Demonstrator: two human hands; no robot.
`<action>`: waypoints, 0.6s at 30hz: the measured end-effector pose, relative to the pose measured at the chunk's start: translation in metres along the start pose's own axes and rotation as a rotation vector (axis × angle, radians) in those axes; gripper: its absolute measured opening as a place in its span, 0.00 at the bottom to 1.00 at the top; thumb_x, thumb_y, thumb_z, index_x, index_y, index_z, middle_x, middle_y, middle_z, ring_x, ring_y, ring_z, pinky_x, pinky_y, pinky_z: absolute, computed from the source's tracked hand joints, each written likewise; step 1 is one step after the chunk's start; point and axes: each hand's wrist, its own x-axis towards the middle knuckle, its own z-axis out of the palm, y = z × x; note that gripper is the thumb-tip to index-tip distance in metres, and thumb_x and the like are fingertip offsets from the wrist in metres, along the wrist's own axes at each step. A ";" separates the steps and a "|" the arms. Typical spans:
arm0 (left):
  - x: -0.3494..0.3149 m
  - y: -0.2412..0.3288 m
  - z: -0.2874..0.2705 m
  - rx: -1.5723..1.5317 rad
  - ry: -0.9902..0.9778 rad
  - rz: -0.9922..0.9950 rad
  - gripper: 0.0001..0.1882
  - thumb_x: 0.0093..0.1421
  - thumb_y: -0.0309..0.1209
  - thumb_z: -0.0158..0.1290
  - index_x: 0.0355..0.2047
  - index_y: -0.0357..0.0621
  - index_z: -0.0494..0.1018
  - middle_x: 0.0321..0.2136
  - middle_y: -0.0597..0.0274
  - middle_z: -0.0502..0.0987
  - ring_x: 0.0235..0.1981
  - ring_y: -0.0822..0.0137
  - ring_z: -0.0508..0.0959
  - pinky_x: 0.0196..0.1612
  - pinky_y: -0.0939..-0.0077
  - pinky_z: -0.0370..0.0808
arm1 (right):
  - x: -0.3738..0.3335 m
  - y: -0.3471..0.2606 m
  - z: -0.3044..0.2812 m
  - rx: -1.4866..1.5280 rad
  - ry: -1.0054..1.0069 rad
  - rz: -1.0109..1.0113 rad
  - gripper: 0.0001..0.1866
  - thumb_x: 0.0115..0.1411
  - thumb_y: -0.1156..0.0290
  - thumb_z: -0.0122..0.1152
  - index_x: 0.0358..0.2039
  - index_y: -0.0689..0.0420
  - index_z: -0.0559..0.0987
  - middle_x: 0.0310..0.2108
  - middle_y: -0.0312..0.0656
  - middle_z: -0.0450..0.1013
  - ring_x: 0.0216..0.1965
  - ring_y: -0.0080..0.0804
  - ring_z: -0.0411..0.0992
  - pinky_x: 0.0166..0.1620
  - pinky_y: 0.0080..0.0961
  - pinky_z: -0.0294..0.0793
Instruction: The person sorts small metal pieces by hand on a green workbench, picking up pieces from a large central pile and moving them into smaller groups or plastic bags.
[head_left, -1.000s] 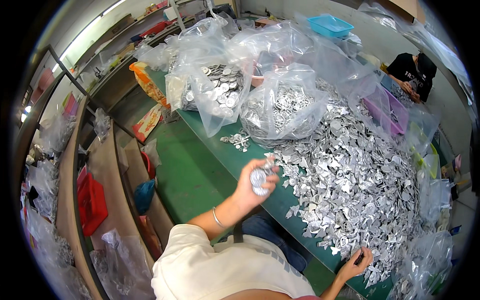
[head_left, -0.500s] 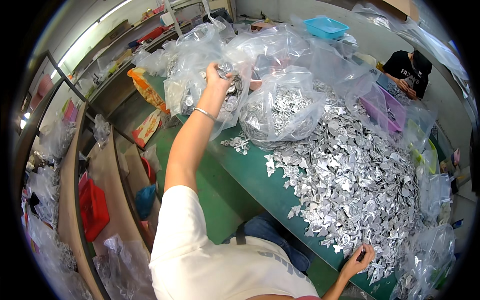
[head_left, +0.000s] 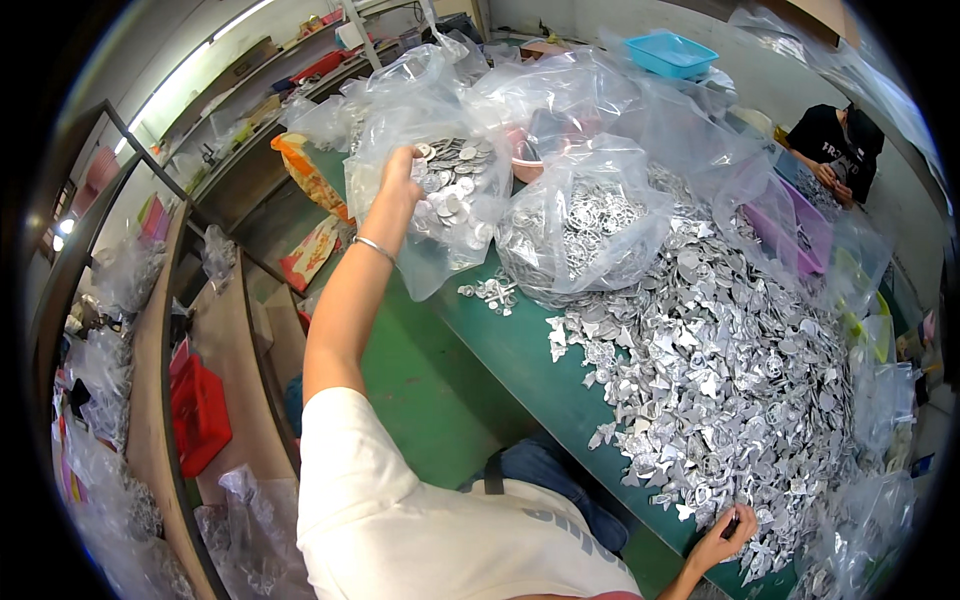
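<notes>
My left hand (head_left: 402, 178), a bangle at its wrist, is closed at the left rim of a clear plastic bag (head_left: 425, 262); its fingertips are partly hidden. Round flat metal discs (head_left: 455, 185) fill this bag. Down at the near edge of a broad heap of silvery metal pieces (head_left: 715, 350), my right hand (head_left: 725, 537) has its fingers curled together. Something small and dark shows between them, too small to name. The heap's pieces have mixed shapes and lie on the green tabletop (head_left: 500, 350).
Another clear bag (head_left: 585, 225) of ring-like metal parts stands between disc bag and heap. Beyond are a pink tub (head_left: 527, 170), a blue basin (head_left: 670, 57) and a purple basket (head_left: 790, 225). A person (head_left: 835, 150) works at the far right. Shelves with a red bin (head_left: 198, 410) stand left.
My left hand has moved from above the discs to the bag's left rim; the disc it held no longer shows in it. The discs are more exposed. My right hand stays by the heap's edge.
</notes>
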 end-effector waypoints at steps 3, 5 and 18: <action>0.008 0.006 0.011 0.040 -0.050 0.012 0.21 0.46 0.22 0.50 0.44 0.32 0.66 0.45 0.42 0.67 0.47 0.42 0.69 0.45 0.35 0.65 | -0.002 0.005 -0.002 -0.035 -0.012 0.003 0.05 0.58 0.81 0.51 0.35 0.67 0.71 0.39 0.47 0.67 0.43 0.39 0.64 0.48 0.32 0.63; 0.038 0.000 0.016 0.238 -0.188 0.059 0.24 0.47 0.24 0.51 0.48 0.34 0.63 0.54 0.45 0.60 0.53 0.44 0.64 0.51 0.33 0.57 | -0.004 0.008 -0.003 -0.050 -0.008 0.000 0.05 0.58 0.81 0.51 0.35 0.67 0.71 0.40 0.47 0.66 0.43 0.39 0.64 0.48 0.32 0.63; 0.106 -0.083 0.026 1.611 0.143 0.862 0.09 0.53 0.28 0.48 0.33 0.44 0.77 0.38 0.54 0.77 0.47 0.52 0.73 0.47 0.45 0.67 | 0.005 -0.001 -0.004 -0.224 0.040 -0.121 0.08 0.57 0.72 0.58 0.31 0.64 0.76 0.33 0.50 0.73 0.35 0.46 0.69 0.43 0.40 0.69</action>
